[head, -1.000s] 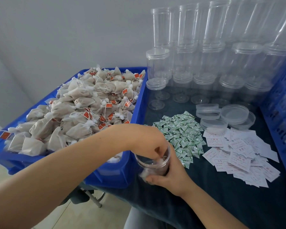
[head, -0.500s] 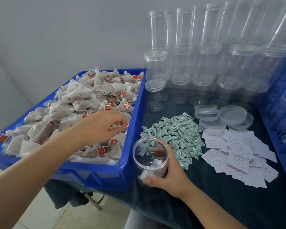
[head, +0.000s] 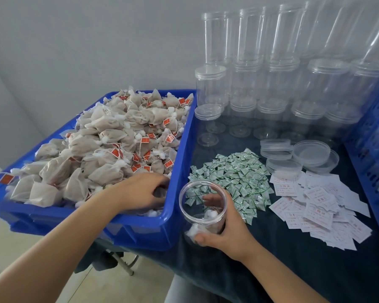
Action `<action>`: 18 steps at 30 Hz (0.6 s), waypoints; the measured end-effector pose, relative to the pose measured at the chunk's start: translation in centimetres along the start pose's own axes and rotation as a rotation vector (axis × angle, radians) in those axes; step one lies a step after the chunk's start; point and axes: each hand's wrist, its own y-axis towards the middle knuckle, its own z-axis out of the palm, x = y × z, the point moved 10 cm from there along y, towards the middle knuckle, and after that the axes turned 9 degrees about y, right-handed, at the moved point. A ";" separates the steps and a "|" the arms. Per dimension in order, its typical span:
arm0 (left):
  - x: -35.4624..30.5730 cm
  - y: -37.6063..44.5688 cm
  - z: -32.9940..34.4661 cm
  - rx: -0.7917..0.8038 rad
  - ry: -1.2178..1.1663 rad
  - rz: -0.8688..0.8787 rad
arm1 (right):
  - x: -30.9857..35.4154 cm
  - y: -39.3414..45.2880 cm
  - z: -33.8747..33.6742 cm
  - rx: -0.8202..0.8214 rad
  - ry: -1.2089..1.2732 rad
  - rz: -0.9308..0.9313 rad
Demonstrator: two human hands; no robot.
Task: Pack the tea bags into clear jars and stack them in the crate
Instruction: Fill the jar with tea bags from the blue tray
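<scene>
clear plastic, open-topped and round, the jar [head: 202, 209] stands upright on the dark blue cloth of the desk [head: 293, 270], just beside the near right corner of the blue plastic crate [head: 173, 215] heaped with beige mesh tea bags [head: 109, 149] bearing red tags. the right hand [head: 224, 232] wraps round the jar's lower wall, thumb in front and fingers behind, steadying it; a few bags lie in its bottom. the left hand [head: 146, 191] reaches into the crate's near right corner, palm down, fingers curled into the bags; whether they have closed on one i cannot tell, since the fingertips are hidden.

the relation that matters: the jar's mouth lies to the right of the left hand, just over the crate's wall, with its long axis vertical. so the left hand is the nearer carrier, and the coming move probably calls for a short lift over the rim and a drop straight down. well beyond, empty clear jars [head: 271, 84] stand stacked at the desk's back.
</scene>
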 end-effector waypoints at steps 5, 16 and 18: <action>0.4 -0.2 -0.3 -0.060 -0.068 -0.028 | -0.4 0.0 -0.1 -0.016 0.013 0.007; 2.0 -1.4 -2.9 -0.343 -0.115 -0.146 | -0.5 0.0 -0.2 -0.021 0.012 0.008; 2.2 -1.8 -3.6 -0.411 -0.126 -0.162 | -0.5 0.0 -0.2 -0.021 0.010 0.007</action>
